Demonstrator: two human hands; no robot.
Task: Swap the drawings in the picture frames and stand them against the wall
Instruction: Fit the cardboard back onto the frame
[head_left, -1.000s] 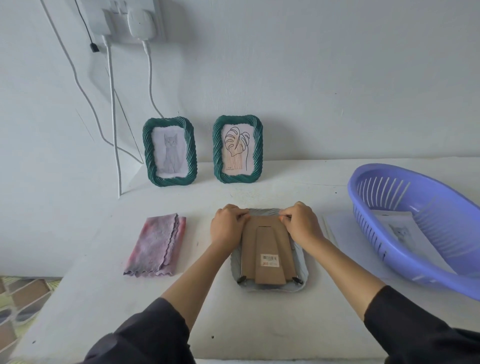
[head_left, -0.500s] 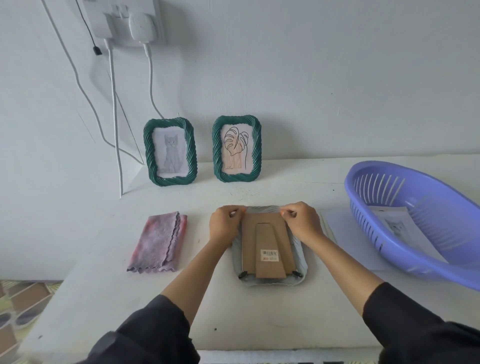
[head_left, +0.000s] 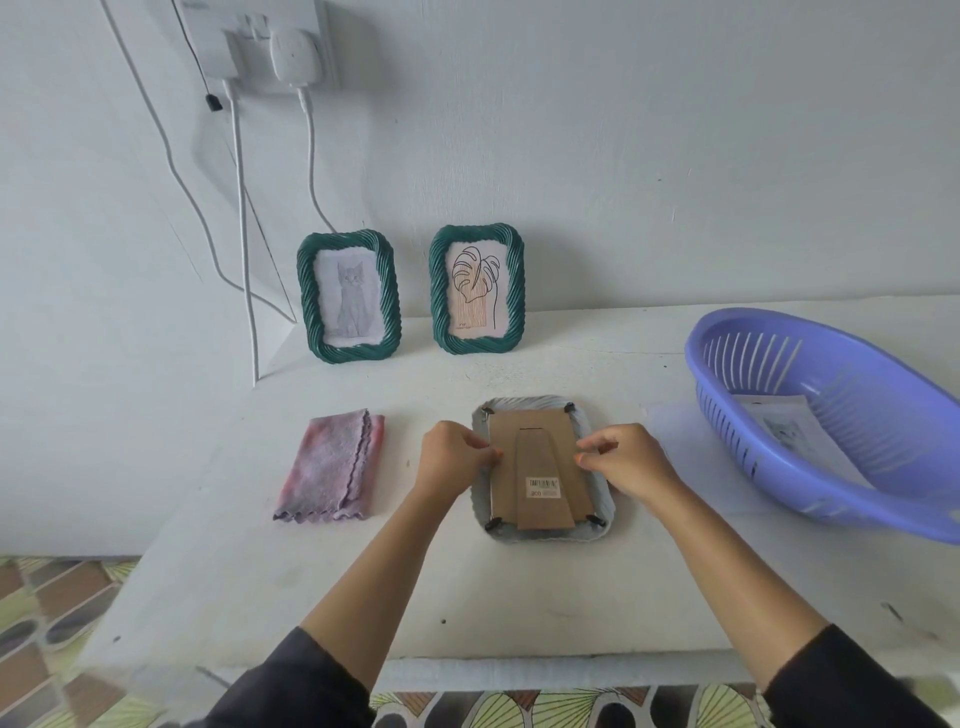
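Note:
A grey picture frame (head_left: 530, 403) lies face down in the middle of the white table, its brown cardboard back (head_left: 540, 457) with folded stand facing up. Small black clips sit at its four corners. My left hand (head_left: 454, 460) pinches the left edge of the cardboard back with curled fingers. At the right edge my right hand (head_left: 626, 462) does the same. Two green frames stand against the wall: one with a cat drawing (head_left: 349, 354), one with a leaf drawing (head_left: 478, 345).
A folded pink-grey cloth (head_left: 330, 467) lies left of the face-down frame. A purple slotted basket (head_left: 727, 415) at the right holds a printed sheet (head_left: 789, 431). Plugs and white cables (head_left: 241, 234) hang from a wall socket at the back left.
Both hands have slid from the top corners of the cardboard back down to the middle of its side edges. The top clips now show.

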